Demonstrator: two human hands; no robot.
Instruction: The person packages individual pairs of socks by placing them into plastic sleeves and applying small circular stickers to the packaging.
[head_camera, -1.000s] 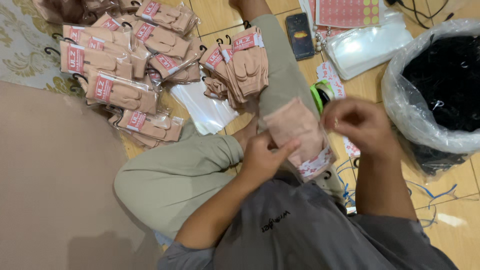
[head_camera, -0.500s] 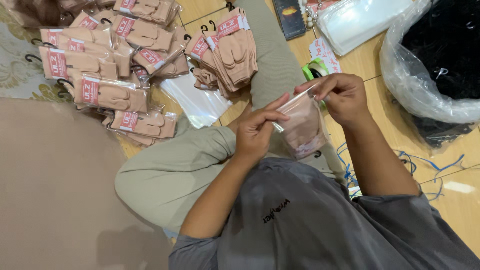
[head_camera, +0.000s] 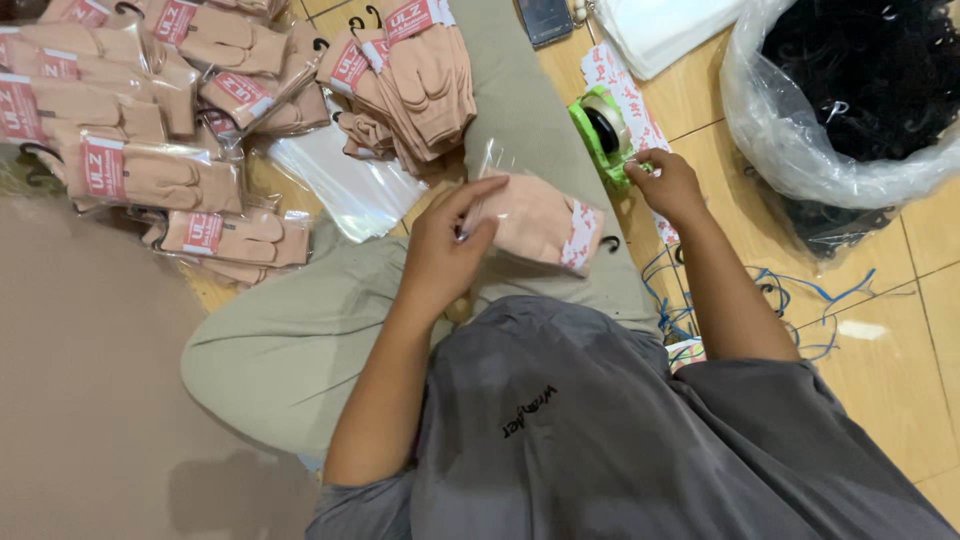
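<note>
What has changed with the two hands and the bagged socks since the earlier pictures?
The right hand let go of the clear plastic bag of peach socks and moved out to the green tape dispenser. The left hand lowered the bag onto the lap and keeps holding it. The packed sock piles stayed put.

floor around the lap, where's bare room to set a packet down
Free: the brown mat left of the knee, and wood floor below the black-filled bag. Crowded: packed sock piles upper left, blue cords near the right arm.

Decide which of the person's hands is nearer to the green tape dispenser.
Right. The right hand touches the green tape dispenser at its near end; the left hand rests apart on the bagged socks on the lap.
</note>
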